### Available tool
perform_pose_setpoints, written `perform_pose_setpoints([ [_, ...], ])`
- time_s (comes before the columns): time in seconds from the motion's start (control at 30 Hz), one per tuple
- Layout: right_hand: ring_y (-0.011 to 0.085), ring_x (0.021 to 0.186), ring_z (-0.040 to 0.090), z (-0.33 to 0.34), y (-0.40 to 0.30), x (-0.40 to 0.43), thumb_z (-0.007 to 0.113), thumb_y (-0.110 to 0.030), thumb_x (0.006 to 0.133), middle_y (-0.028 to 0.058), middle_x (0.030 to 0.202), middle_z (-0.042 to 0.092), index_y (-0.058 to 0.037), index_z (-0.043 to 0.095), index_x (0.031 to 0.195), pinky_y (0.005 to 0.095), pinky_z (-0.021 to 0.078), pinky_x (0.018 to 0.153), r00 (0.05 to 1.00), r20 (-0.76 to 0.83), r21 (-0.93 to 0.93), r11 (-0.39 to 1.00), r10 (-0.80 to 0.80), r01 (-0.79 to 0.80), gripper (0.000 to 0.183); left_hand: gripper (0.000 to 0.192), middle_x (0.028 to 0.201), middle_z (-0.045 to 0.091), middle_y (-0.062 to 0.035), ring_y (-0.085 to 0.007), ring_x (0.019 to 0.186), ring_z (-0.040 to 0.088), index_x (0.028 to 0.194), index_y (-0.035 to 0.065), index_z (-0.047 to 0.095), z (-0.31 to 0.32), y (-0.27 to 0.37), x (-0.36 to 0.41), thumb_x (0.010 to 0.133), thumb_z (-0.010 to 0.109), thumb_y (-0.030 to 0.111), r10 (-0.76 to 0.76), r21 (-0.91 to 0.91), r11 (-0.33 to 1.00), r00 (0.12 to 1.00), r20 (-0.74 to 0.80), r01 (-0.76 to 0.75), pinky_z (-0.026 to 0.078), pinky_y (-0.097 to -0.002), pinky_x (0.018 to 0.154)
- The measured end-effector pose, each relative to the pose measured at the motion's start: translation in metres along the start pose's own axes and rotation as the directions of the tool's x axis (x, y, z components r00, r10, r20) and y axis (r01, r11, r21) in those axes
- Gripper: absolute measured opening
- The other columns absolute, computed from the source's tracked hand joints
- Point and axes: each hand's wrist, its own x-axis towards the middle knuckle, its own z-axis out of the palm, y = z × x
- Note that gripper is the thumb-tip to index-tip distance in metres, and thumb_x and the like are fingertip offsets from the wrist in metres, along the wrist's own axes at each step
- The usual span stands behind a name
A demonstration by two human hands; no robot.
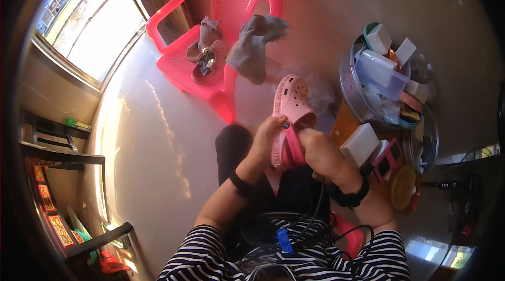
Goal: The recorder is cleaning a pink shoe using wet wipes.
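A pink perforated clog (294,93) with a darker pink heel strap is held above my knees, its toe pointing away from me. My left hand (268,135) grips the clog's side near the strap rivet. At the heel opening is my right hand (317,147); its fingertips are partly hidden at the opening, so what they hold cannot be told. Beyond the clog, a grey cloth (250,52) hangs over the arm of a pink plastic chair (181,60). A second clog (204,64) lies on the chair seat beside a crumpled grey-brown cloth (209,34).
At right, a metal basin (347,79) holds a clear plastic box (384,77) and white boxes. Nearer me are a white box (360,145), a pink-framed item (386,160) and a yellow lid (403,187). Dark wooden furniture (63,154) stands left. A black cable (319,206) crosses my lap.
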Motion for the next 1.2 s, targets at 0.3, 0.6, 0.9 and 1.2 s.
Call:
perform_pose_setpoints([
  [0.3,0.0208,0.096,0.069,-0.028,-0.03,-0.009,0.052,0.002,0.094,0.0125,0.107,0.071,0.0046,0.069,0.105,0.0297,0.0539,0.082,0.977,0.146,0.801,0.562,0.155,-0.208,0.02,0.041,0.102,0.068,-0.0174,-0.0265,0.089,0.068,0.116,-0.0048,0.057,0.005,0.027,-0.004,0.093,0.058,0.029,-0.081,-0.16,0.982,0.989,0.126,0.1,0.058,-0.0364,0.081],
  [0.6,0.0225,0.101,0.068,-0.06,-0.003,-0.002,0.049,0.0,0.099,0.0157,0.115,0.066,0.0064,0.058,0.123,0.0307,0.0585,0.09,0.925,0.177,0.984,-0.093,0.335,-0.155,0.026,0.046,0.114,0.065,-0.0189,-0.0293,0.102,0.066,0.126,-0.0058,0.052,0.012,0.028,-0.004,0.096,0.054,0.029,-0.129,-0.322,0.922,0.955,0.268,0.214,0.055,-0.0399,0.091],
  [0.9,0.0183,0.089,0.07,-0.05,-0.027,0.0,0.048,-0.004,0.101,0.0135,0.109,0.067,0.0032,0.061,0.121,0.0285,0.0599,0.077,0.92,-0.002,0.985,0.159,0.393,-0.066,0.024,0.053,0.126,0.059,-0.023,-0.0338,0.112,0.061,0.134,-0.0051,0.046,0.012,0.022,-0.002,0.098,0.045,0.034,-0.148,-0.408,0.855,0.904,0.402,0.322,0.049,-0.0458,0.1],
  [1.2,0.0337,0.091,0.065,-0.038,-0.047,-0.002,0.056,0.006,0.09,0.0163,0.105,0.061,0.0015,0.063,0.116,0.0359,0.0535,0.076,0.868,-0.495,0.021,0.999,0.033,-0.026,0.027,0.053,0.128,0.058,-0.0242,-0.0346,0.116,0.06,0.135,-0.0054,0.045,0.016,0.023,-0.003,0.099,0.042,0.033,-0.12,-0.458,0.811,0.87,0.478,0.364,0.046,-0.0476,0.103],
])
